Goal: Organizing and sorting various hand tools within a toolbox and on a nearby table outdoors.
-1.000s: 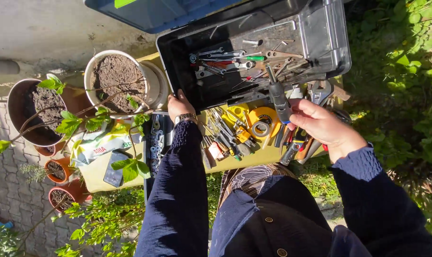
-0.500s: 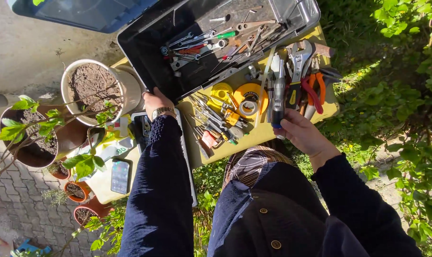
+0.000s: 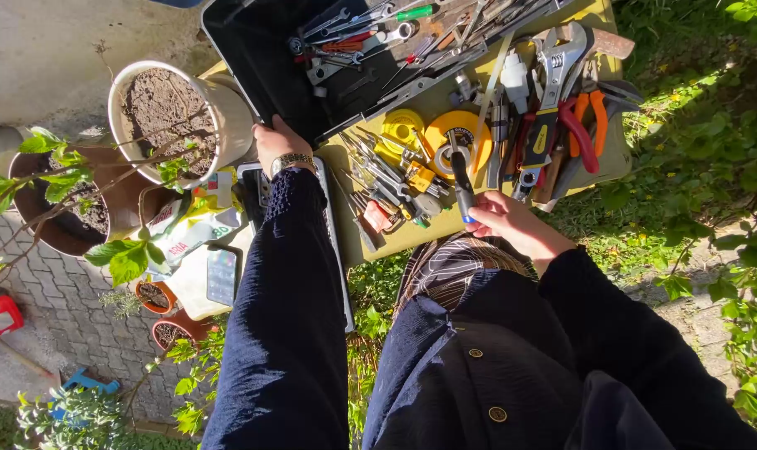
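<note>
The right hand [image 3: 512, 221] grips a dark-handled tool [image 3: 461, 177] by its blue-tipped end — the tool lies across the yellow surface [image 3: 432, 237], just beside the yellow tape measure [image 3: 457, 133]. The left hand [image 3: 280, 143] clasps the edge of the black toolbox [image 3: 262, 58].

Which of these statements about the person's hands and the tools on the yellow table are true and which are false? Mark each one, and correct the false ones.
1. The right hand holds a dark-handled tool over the table. True.
2. The left hand rests on the edge of the black toolbox. True.
3. The toolbox is shut. False: it is open, with wrenches and other tools lying inside.
4. The orange-handled pliers are inside the toolbox. False: they lie on the yellow table, among other tools.
5. A white pot filled with soil stands beside the toolbox. True.
</note>
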